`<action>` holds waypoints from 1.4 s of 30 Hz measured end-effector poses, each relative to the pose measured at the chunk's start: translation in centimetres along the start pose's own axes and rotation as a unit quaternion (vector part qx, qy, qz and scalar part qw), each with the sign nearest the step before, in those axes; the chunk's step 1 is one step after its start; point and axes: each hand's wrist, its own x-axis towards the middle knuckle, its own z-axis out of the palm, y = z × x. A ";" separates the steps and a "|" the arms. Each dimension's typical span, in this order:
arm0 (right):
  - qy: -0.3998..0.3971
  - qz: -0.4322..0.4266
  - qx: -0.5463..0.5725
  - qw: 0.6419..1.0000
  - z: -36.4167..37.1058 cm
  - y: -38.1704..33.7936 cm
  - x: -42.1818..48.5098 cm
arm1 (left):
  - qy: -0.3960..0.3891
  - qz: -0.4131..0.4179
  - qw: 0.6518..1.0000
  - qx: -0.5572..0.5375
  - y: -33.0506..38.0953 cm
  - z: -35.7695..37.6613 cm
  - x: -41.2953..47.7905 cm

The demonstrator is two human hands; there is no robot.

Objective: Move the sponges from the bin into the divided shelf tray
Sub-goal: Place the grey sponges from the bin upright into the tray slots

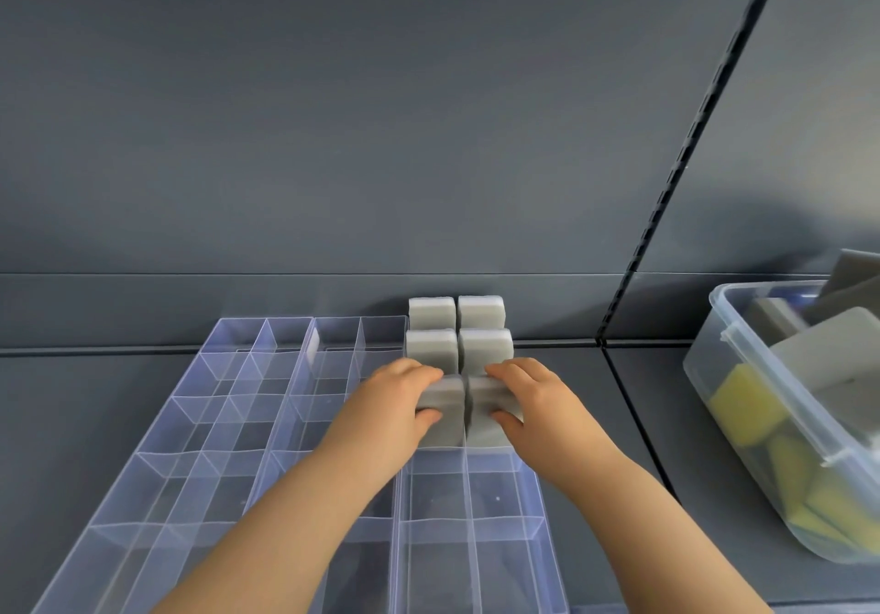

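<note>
A clear divided shelf tray (190,446) lies on the dark shelf. In its right-hand columns several grey sponges stand upright: two at the back (431,312) and two in front of them (485,349). My left hand (405,399) is shut on a grey sponge (445,418) standing in a compartment of the third row. My right hand (524,399) is shut on a second grey sponge (485,423) in the compartment beside it. At the right stands the clear plastic bin (743,423), holding grey sponges (819,351) and yellow sponges (743,404).
The tray's left compartments (228,418) and the front right ones (476,494) hold nothing. A dark back panel rises behind the tray. A slotted upright post (676,175) runs diagonally between the tray and the bin.
</note>
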 end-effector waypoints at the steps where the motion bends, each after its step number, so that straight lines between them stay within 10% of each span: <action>1: 0.000 -0.002 -0.008 1.000 -0.1 0.0 0.0 | -0.001 0.005 1.000 0.003 0.0 -0.1 -0.1; 24: 0.110 0.051 -0.101 0.987 1.4 -4.2 -9.4 | 0.074 0.206 0.963 0.155 1.3 -0.7 -7.0; 42: 0.134 0.149 -0.086 0.976 -9.0 8.7 -38.8 | 0.069 0.238 0.964 0.093 26.7 10.7 -20.7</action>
